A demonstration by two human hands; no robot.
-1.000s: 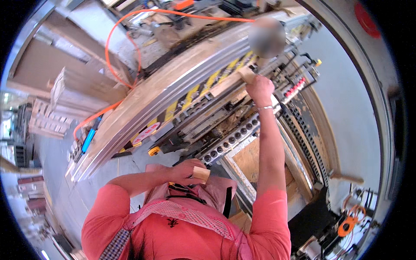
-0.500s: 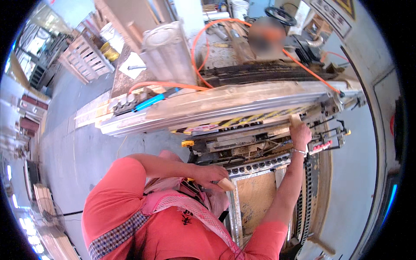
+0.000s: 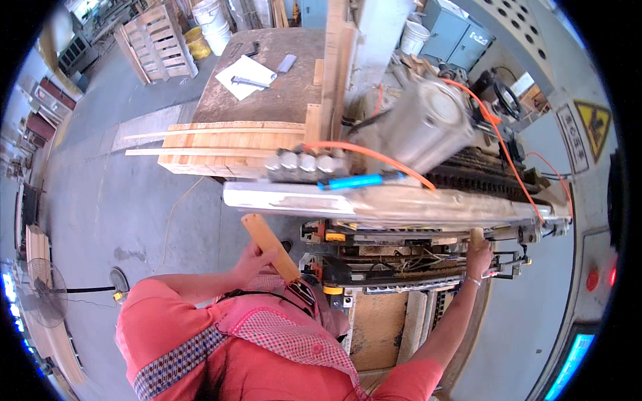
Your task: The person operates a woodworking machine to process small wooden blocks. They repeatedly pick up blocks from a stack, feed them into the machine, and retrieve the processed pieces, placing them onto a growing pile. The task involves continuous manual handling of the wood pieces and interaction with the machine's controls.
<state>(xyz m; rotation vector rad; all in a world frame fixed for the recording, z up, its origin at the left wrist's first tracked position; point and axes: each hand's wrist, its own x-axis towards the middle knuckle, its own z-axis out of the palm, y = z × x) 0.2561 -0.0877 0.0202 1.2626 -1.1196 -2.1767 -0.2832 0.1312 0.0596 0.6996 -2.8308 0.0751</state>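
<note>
My left hand (image 3: 253, 262) is closed around a short flat wooden board (image 3: 270, 247), tilted up in front of my apron. It is clear of the machine's left end. My right arm reaches across the machine, where my right hand (image 3: 479, 257) grips a light wooden piece (image 3: 477, 235). Only the near end of that piece shows; the rest is hidden under the machine's top beam (image 3: 394, 200). Beneath the beam, the woodworking machine's dark rails (image 3: 394, 271) run left to right between my hands.
A blue tool (image 3: 361, 181) and an orange hose (image 3: 374, 158) lie by the beam, beside a metal cylinder (image 3: 435, 120). Beyond the beam's left end, wooden strips (image 3: 227, 144) are stacked by a table (image 3: 301, 80) holding paper and a caliper. A lit screen (image 3: 572, 364) stands right.
The view has swung, bringing the table and strip stack into sight. My left hand has lifted its board away to the left. My right hand keeps its grip on the wooden piece.
</note>
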